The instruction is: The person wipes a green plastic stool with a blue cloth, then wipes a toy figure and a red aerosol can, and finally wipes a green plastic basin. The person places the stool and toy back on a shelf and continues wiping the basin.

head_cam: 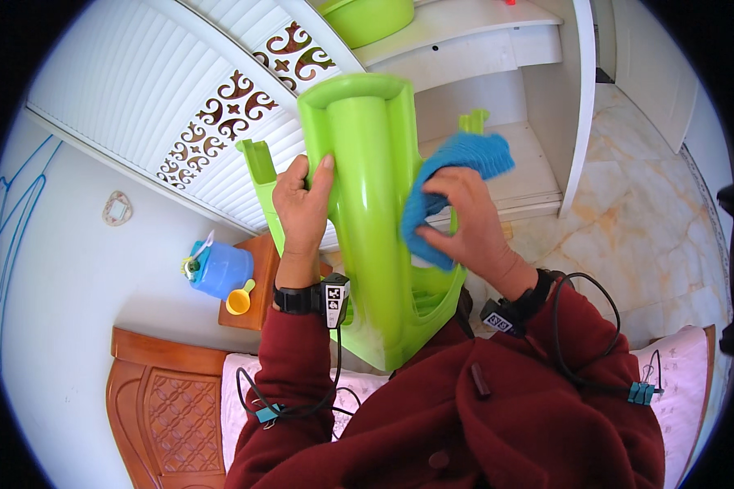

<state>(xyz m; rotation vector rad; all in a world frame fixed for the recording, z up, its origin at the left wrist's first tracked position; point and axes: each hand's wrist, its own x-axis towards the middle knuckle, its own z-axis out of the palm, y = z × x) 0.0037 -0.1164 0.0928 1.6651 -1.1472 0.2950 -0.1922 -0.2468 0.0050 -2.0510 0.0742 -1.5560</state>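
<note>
A large bright green moulded plastic piece [367, 202], with a long trough and side arms, stands tilted before my body, its lower end near my lap. My left hand [306, 195] grips its left edge, the thumb lying on the front face. In my right hand [468, 220] is a folded blue cloth [425, 202], pinched between thumb and fingers beside the right edge of the green piece. Whether the cloth touches the plastic is hard to tell.
Behind stand a white sliding louvred door [220, 116] and a white desk [459, 36] bearing a green basin [367, 21]. At left, a blue bucket [226, 269] and a yellow scoop [238, 301] are by a wooden bedside cabinet [260, 263]. A carved wooden headboard [180, 415] adjoins a bed.
</note>
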